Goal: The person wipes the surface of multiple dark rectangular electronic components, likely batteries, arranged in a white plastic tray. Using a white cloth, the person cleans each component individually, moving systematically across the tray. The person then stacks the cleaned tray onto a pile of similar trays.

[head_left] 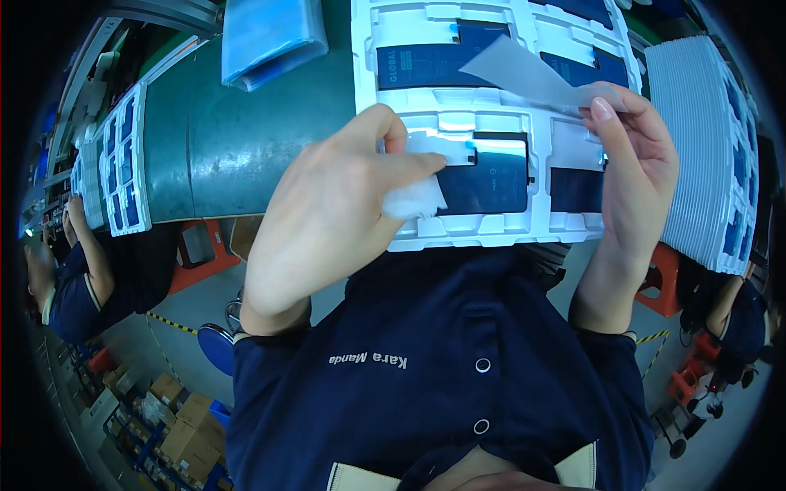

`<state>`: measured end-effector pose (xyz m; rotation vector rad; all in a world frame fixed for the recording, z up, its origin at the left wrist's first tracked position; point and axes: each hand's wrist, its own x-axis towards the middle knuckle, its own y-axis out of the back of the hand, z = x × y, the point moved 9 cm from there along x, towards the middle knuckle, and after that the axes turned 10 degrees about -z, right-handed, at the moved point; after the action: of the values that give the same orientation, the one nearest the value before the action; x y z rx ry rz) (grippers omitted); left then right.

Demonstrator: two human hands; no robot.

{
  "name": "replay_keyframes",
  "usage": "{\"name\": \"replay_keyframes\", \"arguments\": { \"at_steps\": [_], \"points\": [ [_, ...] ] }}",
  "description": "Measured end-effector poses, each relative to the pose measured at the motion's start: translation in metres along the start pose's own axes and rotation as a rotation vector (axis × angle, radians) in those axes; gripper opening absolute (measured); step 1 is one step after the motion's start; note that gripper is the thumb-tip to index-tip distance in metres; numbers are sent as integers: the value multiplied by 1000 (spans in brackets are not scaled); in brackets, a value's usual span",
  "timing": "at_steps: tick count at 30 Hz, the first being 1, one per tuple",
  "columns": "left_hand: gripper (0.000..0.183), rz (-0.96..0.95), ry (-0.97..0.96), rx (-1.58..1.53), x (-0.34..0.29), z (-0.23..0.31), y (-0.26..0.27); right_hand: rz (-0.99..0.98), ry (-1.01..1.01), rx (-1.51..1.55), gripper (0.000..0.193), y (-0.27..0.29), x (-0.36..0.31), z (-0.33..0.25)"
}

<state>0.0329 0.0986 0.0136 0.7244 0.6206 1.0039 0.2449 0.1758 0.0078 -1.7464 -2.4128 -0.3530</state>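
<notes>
A white moulded plastic tray (458, 244) lies in front of me, its pockets holding dark flat battery packs. My left hand (327, 184) is closed around a crumpled white wipe (416, 199), over the near pocket. Its index finger reaches out to the edge of the battery pack (499, 184) there, and part of that pack is hidden under the wipe. My right hand (634, 151) pinches one end of a translucent film strip (524, 74) between thumb and fingers. The strip hangs over the tray's farther pockets, partly covering another battery pack (422, 65).
A tall stack of white trays (692, 139) stands at the right. Blue clear plastic bags (274, 41) lie on the green table (237, 139) at the back left. Another filled tray (127, 164) is farther left. Co-workers (78, 278) sit at both sides, near red stools (201, 254).
</notes>
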Motion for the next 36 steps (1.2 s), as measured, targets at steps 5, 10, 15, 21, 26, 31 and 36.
{"name": "replay_keyframes", "arguments": {
  "at_steps": [5,10,15,21,26,31,36],
  "points": [
    [43,221,-94,-11,5,-8,35,-98,83,-113,20,7,24,-26],
    [36,307,103,146,28,-35,46,-200,8,-324,25,19,69,-29],
    [28,354,14,117,40,-42,52,-122,75,-22,8,-28,104,-40],
    [19,213,-171,-100,39,-33,56,-247,-60,-133,25,-24,115,27],
    [11,-127,-271,-214,22,-14,46,-395,-158,-281,21,-59,84,25],
    [8,-147,-226,-294,29,-17,38,-412,-161,-333,17,-61,81,24],
    [10,-141,-254,-263,36,-26,33,-452,-93,-477,20,-66,82,15]
  ]
}}
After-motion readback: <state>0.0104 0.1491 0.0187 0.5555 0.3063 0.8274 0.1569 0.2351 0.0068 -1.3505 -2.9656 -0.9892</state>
